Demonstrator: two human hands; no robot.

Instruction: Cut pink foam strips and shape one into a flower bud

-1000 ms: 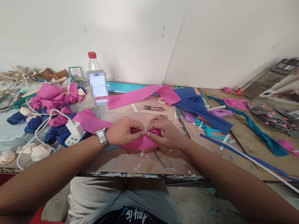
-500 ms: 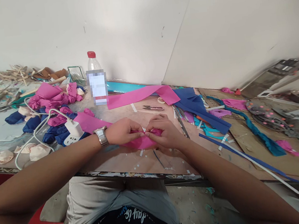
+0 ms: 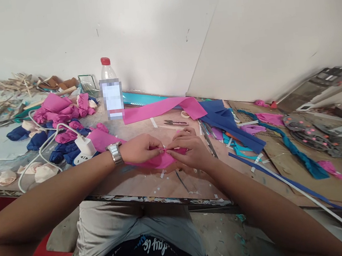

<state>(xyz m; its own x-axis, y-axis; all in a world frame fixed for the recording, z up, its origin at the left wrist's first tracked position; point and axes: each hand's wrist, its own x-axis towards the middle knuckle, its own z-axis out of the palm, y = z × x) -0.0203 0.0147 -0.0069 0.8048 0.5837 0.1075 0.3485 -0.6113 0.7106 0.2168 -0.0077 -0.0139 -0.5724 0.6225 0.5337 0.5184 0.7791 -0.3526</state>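
Observation:
A strip of pink crepe paper (image 3: 158, 162) lies under and between my two hands, near the front edge of the table. My left hand (image 3: 142, 148), with a metal watch on its wrist, pinches the strip's upper edge. Its fingertips meet those of my right hand (image 3: 187, 146), which is closed on the same pink paper from the right. The paper is gathered where the fingertips meet. Behind the hands lie small snips (image 3: 175, 122) and a tape roll (image 3: 184, 114).
A pink strip (image 3: 153, 110) and blue paper (image 3: 235, 127) lie behind. A bottle (image 3: 108, 71) stands behind a phone (image 3: 113, 99). At left are rolled paper flowers (image 3: 57, 109) and a white charger with cable (image 3: 85, 145). A white stick (image 3: 306, 195) lies at right.
My right fingers have shifted slightly and spread a little along the pink paper. The paper under them looks flatter. My left hand has barely moved.

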